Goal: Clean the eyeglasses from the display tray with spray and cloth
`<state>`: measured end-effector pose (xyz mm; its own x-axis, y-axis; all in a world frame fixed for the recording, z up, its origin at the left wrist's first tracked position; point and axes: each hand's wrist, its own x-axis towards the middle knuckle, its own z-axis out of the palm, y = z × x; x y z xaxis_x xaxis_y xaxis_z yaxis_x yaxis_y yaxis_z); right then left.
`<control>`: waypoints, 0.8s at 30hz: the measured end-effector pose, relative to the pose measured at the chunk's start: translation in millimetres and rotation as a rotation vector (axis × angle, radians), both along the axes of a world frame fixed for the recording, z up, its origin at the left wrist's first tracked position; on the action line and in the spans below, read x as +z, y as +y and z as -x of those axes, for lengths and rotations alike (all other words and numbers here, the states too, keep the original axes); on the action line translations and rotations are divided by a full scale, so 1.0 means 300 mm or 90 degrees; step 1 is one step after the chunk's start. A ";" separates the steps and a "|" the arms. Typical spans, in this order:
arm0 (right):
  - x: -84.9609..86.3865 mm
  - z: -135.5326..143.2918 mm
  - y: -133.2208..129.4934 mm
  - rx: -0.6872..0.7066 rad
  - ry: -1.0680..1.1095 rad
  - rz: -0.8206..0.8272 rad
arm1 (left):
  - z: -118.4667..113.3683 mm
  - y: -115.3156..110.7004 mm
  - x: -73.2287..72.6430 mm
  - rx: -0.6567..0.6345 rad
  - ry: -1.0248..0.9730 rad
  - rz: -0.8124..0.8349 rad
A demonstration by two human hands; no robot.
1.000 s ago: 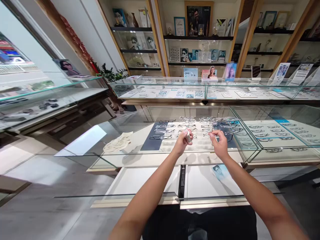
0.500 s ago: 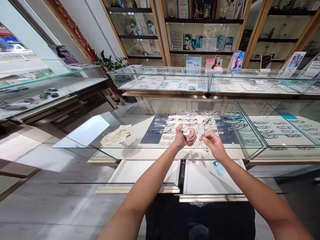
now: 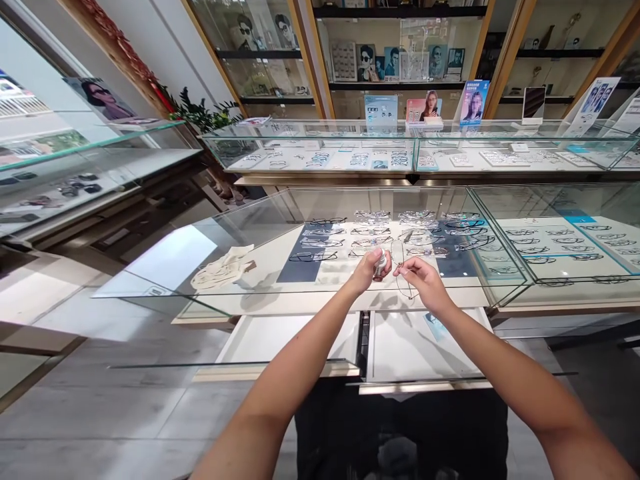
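Left fingers (image 3: 388, 265) around white bottle (image 3: 381, 258), right fingers (image 3: 414, 265) pinching eyeglasses (image 3: 398, 251); blue poster (image 3: 474, 103), lettering unreadable

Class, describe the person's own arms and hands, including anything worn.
The left hand and right hand are ungloved, with no watch or bracelet visible. The left forearm and right forearm are bare, no sleeves in view. Between them shows a black cloth garment.

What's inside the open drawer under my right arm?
A blue picture card lies toward the back of the white drawer. Your right forearm crosses the drawer's right side; anything it covers there can't be seen.
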<state>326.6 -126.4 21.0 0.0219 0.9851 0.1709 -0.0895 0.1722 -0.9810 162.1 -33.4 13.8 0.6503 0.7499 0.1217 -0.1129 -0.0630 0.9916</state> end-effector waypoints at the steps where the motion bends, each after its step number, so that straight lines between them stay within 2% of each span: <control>1: 0.003 0.003 -0.003 0.008 0.004 0.002 | 0.002 0.000 0.000 0.006 0.011 -0.011; 6: 0.009 0.005 -0.006 0.021 0.022 0.005 | 0.006 -0.003 0.007 0.023 0.048 -0.056; 13: 0.018 -0.022 0.017 -0.034 0.125 0.017 | 0.002 -0.027 0.006 0.019 0.106 -0.149; 19: 0.029 -0.020 0.018 -0.028 0.142 0.004 | -0.014 -0.054 -0.010 0.010 0.132 -0.223; 22: 0.035 -0.027 0.020 -0.043 0.140 0.015 | -0.005 -0.022 -0.027 0.047 0.109 -0.225; 24: 0.039 -0.037 0.021 -0.052 0.149 0.023 | 0.019 0.027 -0.034 0.117 0.086 -0.228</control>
